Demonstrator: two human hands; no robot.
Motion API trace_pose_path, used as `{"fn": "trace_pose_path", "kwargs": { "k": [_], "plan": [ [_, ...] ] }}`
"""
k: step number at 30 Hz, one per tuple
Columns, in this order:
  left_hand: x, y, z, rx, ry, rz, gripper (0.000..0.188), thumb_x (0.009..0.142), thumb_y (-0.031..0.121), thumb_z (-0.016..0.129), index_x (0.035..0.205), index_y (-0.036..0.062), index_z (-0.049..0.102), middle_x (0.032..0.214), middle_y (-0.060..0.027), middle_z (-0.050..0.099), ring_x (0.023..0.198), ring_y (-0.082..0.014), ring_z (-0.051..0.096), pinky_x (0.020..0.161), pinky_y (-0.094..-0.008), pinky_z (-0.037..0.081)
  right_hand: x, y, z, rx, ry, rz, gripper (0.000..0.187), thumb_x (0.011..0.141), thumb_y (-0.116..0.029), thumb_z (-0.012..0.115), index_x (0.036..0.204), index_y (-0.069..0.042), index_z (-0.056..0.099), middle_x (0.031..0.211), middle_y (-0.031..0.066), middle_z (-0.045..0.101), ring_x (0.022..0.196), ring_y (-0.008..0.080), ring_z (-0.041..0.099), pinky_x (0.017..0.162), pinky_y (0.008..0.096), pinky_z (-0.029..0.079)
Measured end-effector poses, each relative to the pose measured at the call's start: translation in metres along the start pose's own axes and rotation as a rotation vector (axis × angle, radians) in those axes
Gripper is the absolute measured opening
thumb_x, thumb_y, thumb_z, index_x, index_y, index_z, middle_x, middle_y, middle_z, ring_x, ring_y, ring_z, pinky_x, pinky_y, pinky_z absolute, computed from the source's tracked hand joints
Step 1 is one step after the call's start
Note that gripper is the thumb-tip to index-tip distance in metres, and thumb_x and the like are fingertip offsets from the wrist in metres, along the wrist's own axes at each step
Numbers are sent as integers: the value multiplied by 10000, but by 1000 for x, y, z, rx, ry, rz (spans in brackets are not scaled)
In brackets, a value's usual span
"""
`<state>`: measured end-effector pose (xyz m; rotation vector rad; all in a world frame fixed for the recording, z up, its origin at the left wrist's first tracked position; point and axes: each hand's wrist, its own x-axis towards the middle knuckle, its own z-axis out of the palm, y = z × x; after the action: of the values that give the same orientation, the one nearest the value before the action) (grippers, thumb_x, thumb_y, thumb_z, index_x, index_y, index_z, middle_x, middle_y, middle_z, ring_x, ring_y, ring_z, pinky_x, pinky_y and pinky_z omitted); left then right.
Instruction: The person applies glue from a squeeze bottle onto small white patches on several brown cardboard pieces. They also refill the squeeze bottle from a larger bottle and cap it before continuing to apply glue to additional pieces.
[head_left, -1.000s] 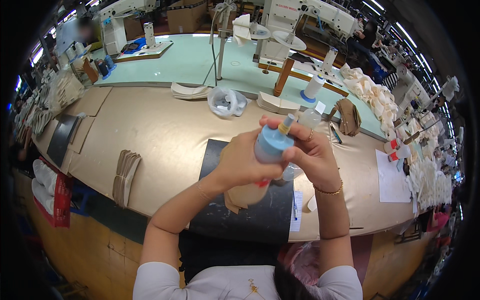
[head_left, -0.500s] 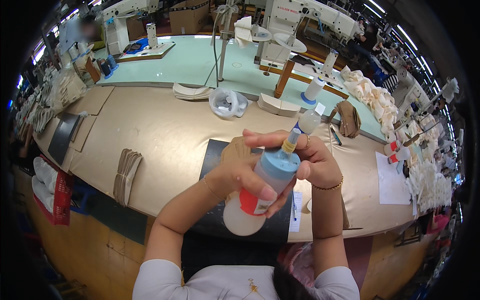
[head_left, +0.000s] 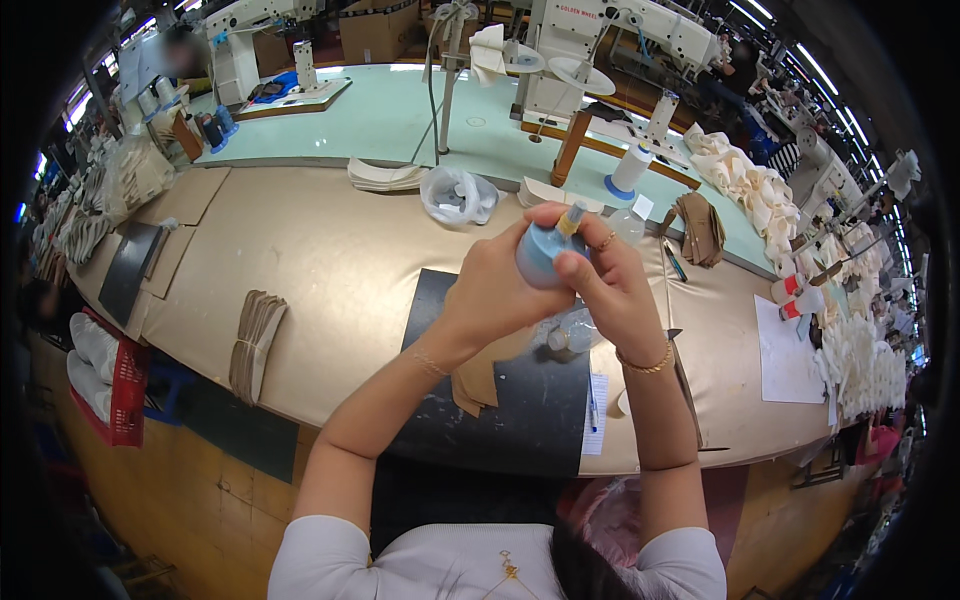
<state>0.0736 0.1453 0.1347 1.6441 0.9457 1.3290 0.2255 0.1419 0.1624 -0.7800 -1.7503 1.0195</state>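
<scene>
Over the middle of the table I hold a squeeze bottle with a light blue cap [head_left: 541,254] and a grey nozzle wrapped in a yellow band, tipped away from me. My left hand [head_left: 492,290] is closed around its body, hiding most of it. My right hand [head_left: 610,272] grips the cap, its thumb on the near side and fingers over the far side. Below the hands a clear plastic bottle [head_left: 572,332] lies by the black mat [head_left: 440,405]. Brown cut pieces [head_left: 474,388] rest on that mat, partly covered by my left arm.
A bag-lined bowl [head_left: 455,196] stands at the table's far edge, near stacks of cream pieces [head_left: 385,176]. Another clear bottle [head_left: 632,222] is beyond my right hand. A bundle of brown pieces [head_left: 256,345] lies left. Sewing machines [head_left: 570,60] stand behind; a paper sheet [head_left: 790,355] lies right.
Both hands have moved up and away from me with the bottle. The bottle has tipped further, so its red label and base no longer show, and the clear bottle below has come into sight.
</scene>
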Motion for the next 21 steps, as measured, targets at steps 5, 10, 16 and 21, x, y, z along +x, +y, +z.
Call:
{"fn": "trace_pose_path", "kwargs": {
  "k": [5, 10, 16, 21],
  "plan": [
    [11, -24, 16, 287, 159, 17, 594, 683, 349, 795, 1156, 55, 592, 798, -157, 695, 767, -340, 697, 691, -398, 546, 1, 30, 17, -139, 299, 21, 388, 904, -344, 668, 1182, -75, 639, 1160, 81, 642, 1129, 200, 530, 1024, 369, 365],
    [4, -16, 12, 75, -46, -98, 485, 710, 305, 769, 1071, 33, 594, 749, -117, 679, 684, -262, 692, 627, -360, 540, -10, 24, 6, -28, 203, 24, 430, 915, -363, 655, 1208, -50, 629, 1137, 56, 662, 1106, 160, 557, 968, 329, 425],
    [4, -10, 3, -1003, -711, -394, 375, 664, 226, 725, 919, 18, 546, 703, -126, 598, 594, -259, 628, 548, -363, 526, -5, -11, -24, 228, -166, 103, 591, 921, -465, 610, 1278, 4, 572, 1306, 144, 584, 1238, 216, 522, 1054, 375, 397],
    [3, -1, 10, -871, -600, -358, 398, 652, 221, 739, 934, 21, 542, 710, -116, 591, 617, -254, 638, 564, -366, 538, -7, -16, -35, 257, -231, 152, 548, 926, -417, 620, 1268, 9, 577, 1283, 139, 601, 1193, 222, 561, 1039, 374, 417]
  ]
}}
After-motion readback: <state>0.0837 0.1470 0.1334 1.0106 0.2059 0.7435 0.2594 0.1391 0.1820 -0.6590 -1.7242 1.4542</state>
